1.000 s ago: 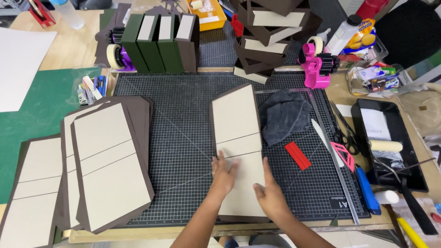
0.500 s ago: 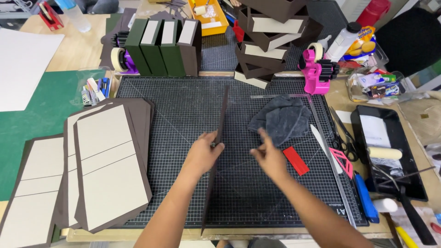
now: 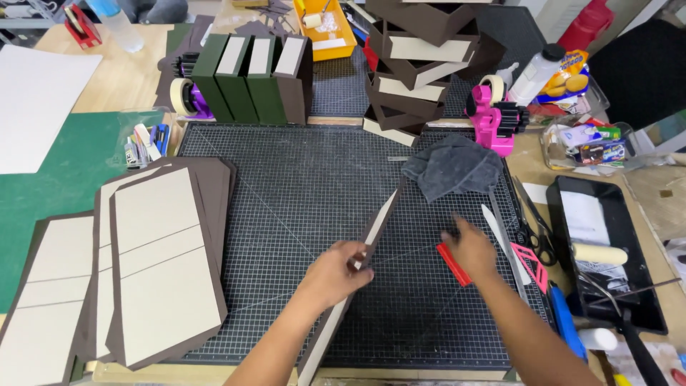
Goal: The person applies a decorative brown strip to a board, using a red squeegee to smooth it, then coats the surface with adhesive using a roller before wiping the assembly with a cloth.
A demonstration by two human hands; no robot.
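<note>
1. I counted one cover board [image 3: 357, 268] in hand, a long brown-edged panel with cream boards on it, tipped up on its edge across the near middle of the cutting mat [image 3: 286, 186].
2. On the mat's left edge lay a fanned stack of flat covers [image 3: 161, 264]; I could not tell exactly how many, at least four.
3. Four upright box pieces [image 3: 250, 75], three green and one brown, stood at the mat's far-left corner.
4. One grey cloth [image 3: 454, 168] lay near the mat's far-right corner, and one red scraper [image 3: 453, 264] lay toward its right edge.
5. My left hand [image 3: 336, 271] reached in from the near edge, palm down, forearm angled up to the right.
6. Its fingers were clenched on the cover board's middle, holding it tilted.
7. My right hand [image 3: 468, 246] stretched toward the right edge, wrist low over the mat.
8. Its fingers curled loosely onto the red scraper, touching its far end; I could not tell whether they gripped it.
</note>
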